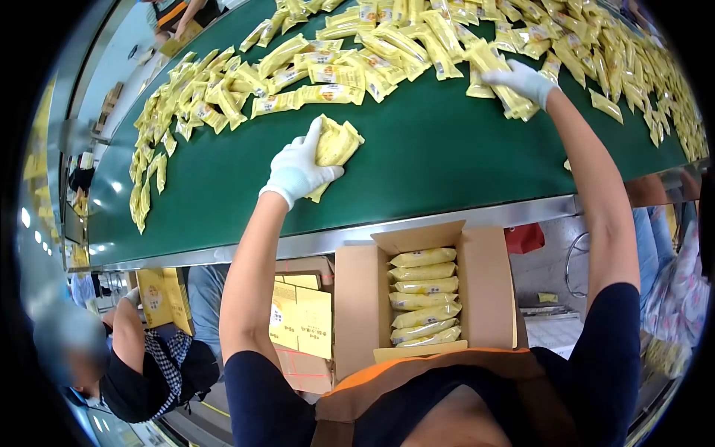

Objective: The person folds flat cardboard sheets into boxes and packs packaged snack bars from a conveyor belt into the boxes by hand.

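My left hand (302, 164), in a white glove, is closed around a yellow snack packet (337, 149) just above the green conveyor belt (417, 160). At the upper right my gloved right hand (521, 80) rests on yellow packets (500, 74) at the edge of the pile, its fingers curled over them; how many lie under it is hidden. The pile of yellow packets (387, 56) spreads along the far side of the belt. Below, an open cardboard box (359, 298) holds a row of several packets (423, 288) set side by side.
A metal rail (313, 242) edges the belt between it and the box. Flattened yellow cartons (313, 320) lie left of the box. A co-worker (134, 350) sits at the lower left, another person (182, 18) stands across the belt. A red object (525, 238) is right of the box.
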Demonstrator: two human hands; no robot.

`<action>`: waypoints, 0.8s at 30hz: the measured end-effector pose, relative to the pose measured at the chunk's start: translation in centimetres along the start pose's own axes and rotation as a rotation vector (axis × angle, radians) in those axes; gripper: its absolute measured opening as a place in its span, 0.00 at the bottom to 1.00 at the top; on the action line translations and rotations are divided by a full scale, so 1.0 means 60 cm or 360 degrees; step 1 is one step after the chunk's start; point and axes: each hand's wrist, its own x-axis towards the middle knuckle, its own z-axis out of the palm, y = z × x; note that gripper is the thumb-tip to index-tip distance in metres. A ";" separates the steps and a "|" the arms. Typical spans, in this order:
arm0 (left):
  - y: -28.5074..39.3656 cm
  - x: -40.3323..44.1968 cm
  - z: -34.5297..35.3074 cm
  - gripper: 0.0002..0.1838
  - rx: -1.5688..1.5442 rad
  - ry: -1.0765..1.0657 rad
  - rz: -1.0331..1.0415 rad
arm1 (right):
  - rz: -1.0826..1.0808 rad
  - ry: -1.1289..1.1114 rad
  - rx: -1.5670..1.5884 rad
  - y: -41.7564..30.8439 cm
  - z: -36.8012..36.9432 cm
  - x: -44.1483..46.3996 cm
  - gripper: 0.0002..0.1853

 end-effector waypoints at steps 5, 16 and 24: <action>0.002 -0.026 0.047 0.51 0.0243 0.0406 0.0185 | -0.0472 0.0434 -0.0928 -0.047 0.021 -0.130 0.52; -0.002 -0.039 0.058 0.50 0.0182 0.0548 0.0428 | -0.0994 -0.0682 0.0435 -0.377 0.128 -0.112 0.57; -0.032 -0.115 0.083 0.54 -0.0009 0.0620 0.0581 | -0.0871 -0.0895 0.0029 -0.437 0.274 -0.004 0.72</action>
